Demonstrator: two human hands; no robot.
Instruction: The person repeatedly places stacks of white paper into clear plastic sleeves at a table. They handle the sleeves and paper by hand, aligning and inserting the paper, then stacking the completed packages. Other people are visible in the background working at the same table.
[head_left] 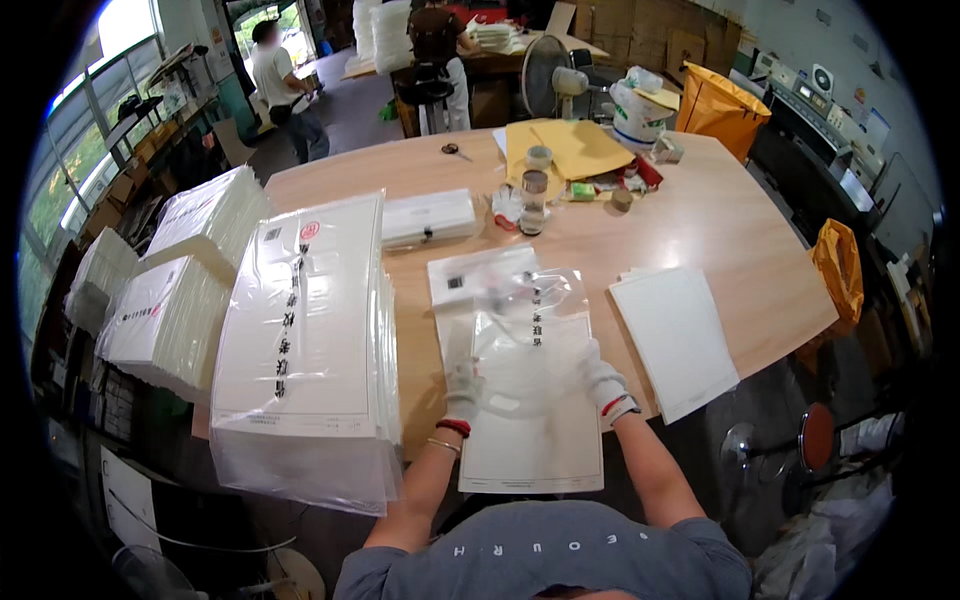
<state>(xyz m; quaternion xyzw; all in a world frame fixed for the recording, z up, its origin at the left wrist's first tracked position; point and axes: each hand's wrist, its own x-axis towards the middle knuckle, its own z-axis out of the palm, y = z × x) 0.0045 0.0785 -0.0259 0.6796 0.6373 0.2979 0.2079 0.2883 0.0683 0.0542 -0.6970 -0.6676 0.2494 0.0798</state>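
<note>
A white printed paper envelope or sheet [535, 440] lies before me at the table's near edge, its lower end reaching past that edge. Shiny clear plastic [510, 315] covers its upper part. At its left edge is my left hand [463, 388], in a white glove and smeared by motion. My right hand [604, 380], gloved too, is at the right edge, its fingers blurred against the sheet. Whether either hand grips the sheet or the plastic cannot be made out. Another white printed packet [465, 272] lies partly beneath, toward the far left.
A tall stack of plastic-wrapped printed sheets [300, 330] stands left, with more wrapped bundles [165, 320] beyond. White sheets [678, 345] lie right. Farther back are a tape roll stack [534, 200], scissors [455, 150] and yellow envelopes [565, 148]. Two people are across the room.
</note>
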